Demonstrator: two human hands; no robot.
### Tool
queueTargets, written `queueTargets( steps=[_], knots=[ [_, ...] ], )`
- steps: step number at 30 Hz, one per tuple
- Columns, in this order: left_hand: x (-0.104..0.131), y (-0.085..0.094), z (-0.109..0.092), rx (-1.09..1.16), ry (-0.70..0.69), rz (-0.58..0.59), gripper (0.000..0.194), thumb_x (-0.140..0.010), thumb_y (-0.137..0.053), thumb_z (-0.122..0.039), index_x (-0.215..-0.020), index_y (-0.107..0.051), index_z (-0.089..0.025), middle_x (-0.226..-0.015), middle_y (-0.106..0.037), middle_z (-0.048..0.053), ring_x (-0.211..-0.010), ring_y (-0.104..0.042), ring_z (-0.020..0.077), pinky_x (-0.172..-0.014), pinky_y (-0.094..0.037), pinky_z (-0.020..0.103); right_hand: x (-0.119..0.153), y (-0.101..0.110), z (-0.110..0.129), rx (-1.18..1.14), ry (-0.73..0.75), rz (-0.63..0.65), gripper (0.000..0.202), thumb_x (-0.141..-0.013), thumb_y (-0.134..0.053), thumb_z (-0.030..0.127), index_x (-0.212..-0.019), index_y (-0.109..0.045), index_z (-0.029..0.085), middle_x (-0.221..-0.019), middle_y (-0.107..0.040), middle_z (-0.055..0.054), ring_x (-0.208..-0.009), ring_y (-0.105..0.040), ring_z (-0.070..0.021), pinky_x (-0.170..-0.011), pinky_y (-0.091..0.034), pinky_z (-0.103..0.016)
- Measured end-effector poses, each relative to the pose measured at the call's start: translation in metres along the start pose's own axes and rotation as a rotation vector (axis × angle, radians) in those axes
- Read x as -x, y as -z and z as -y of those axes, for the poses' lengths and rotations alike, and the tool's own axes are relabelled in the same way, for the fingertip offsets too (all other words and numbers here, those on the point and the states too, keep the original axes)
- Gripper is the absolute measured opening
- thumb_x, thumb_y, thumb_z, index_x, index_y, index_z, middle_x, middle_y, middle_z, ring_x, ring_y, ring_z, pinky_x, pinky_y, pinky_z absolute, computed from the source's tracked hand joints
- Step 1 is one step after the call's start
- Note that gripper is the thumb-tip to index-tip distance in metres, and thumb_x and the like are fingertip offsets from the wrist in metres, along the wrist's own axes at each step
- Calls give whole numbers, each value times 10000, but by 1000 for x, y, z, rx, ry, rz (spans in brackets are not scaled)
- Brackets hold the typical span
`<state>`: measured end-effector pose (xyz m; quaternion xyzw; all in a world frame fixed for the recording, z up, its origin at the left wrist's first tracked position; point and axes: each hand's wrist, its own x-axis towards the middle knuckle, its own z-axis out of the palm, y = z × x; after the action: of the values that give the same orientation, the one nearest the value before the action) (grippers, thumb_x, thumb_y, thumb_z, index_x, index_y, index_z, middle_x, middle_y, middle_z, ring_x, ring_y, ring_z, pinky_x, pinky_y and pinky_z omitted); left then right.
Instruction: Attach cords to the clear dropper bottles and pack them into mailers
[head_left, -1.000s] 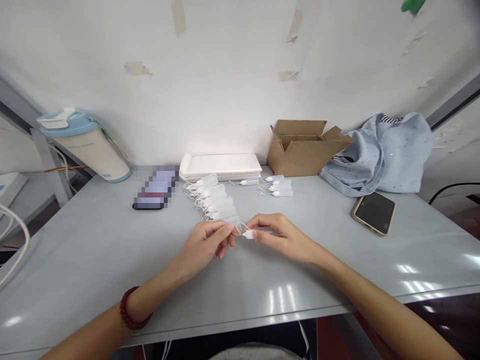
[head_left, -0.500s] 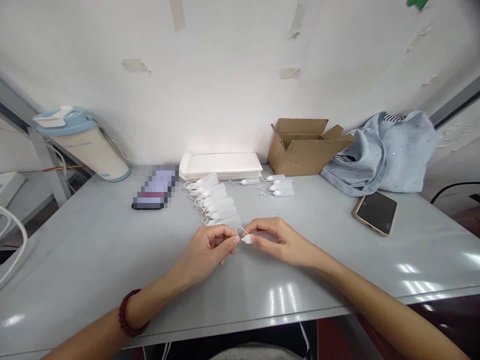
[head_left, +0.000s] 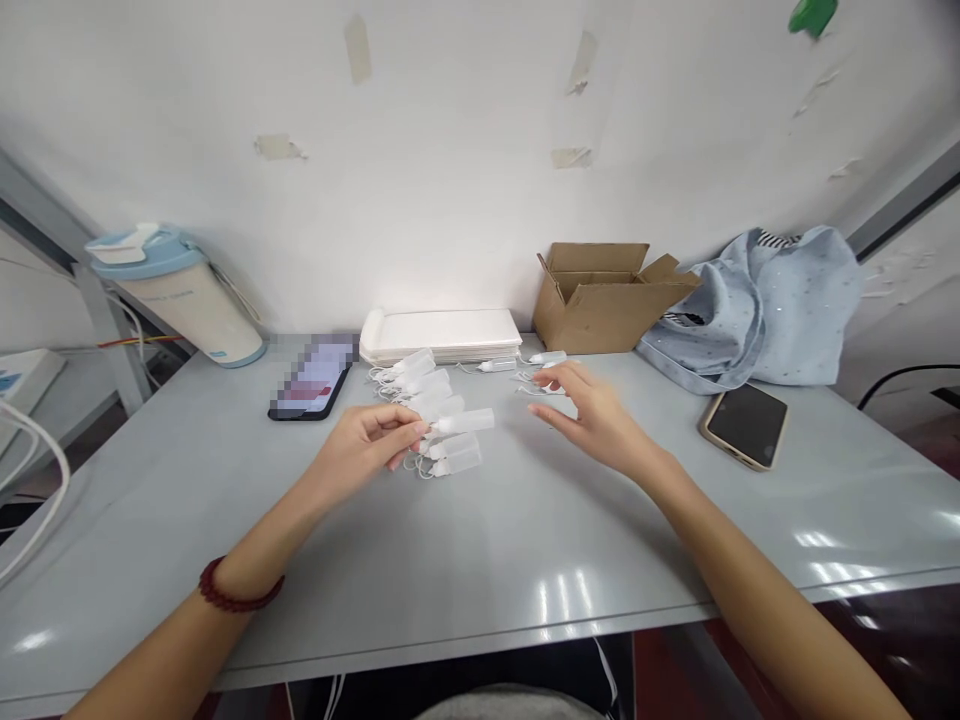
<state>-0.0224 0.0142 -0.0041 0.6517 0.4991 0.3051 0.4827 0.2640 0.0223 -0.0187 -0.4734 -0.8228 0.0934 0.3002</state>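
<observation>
My left hand pinches the tip end, where the white cord loops, of a small translucent dropper bottle. This bottle lies over a row of similar corded bottles, their tips pointing left. Further right, my right hand reaches forward with thumb and fingers apart and nothing between them. It partly hides a small group of bottles beyond it, of which one bottle shows clearly. Another bottle lies alone between the two groups, in front of the white stack.
A stack of white flat pieces lies against the wall, beside an open cardboard box. A blue cloth bag and a phone are on the right. A tumbler and another phone are on the left.
My left hand has moved left and forward with the bottle, bringing it onto the row. My right hand has let go of that bottle and moved forward and right, fingers spreading.
</observation>
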Motion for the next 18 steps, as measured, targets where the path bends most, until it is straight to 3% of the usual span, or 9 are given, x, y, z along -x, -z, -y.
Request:
queueTargets(
  steps=[3,8,14,18],
  knots=[
    [-5,10,4,-48,31,7,269,-797,-603,-405,-676,-612,-165,-464,-432,-62,-487,-386,86,-540,-351,220,-2,3,-17,158,-13,14,181,-875,-501,236,-1049,-531,194,-1052,-583,-111,-986,-557,-258,-812,-470,-396],
    [-7,15,7,-118,88,7,301,-793,-599,-440,-660,-614,-171,-448,-424,-58,-482,-388,89,-525,-341,217,-2,8,-28,279,-92,53,234,-825,-497,138,-1053,-535,175,-1063,-589,-121,-995,-561,-280,-774,-479,-392],
    [-6,16,0,-189,143,148,265,-789,-593,-405,-650,-616,-180,-457,-412,-60,-476,-388,93,-486,-327,208,-2,11,-33,339,-158,96,263,-795,-494,109,-1042,-568,162,-1055,-592,-129,-974,-573,-288,-763,-483,-400],
    [-7,15,-2,-243,160,175,274,-792,-580,-418,-655,-614,-183,-480,-437,-55,-487,-404,98,-482,-332,204,-2,10,-38,346,-183,115,279,-785,-503,95,-1048,-582,146,-1060,-599,-135,-1019,-565,-296,-798,-481,-402]
  ],
)
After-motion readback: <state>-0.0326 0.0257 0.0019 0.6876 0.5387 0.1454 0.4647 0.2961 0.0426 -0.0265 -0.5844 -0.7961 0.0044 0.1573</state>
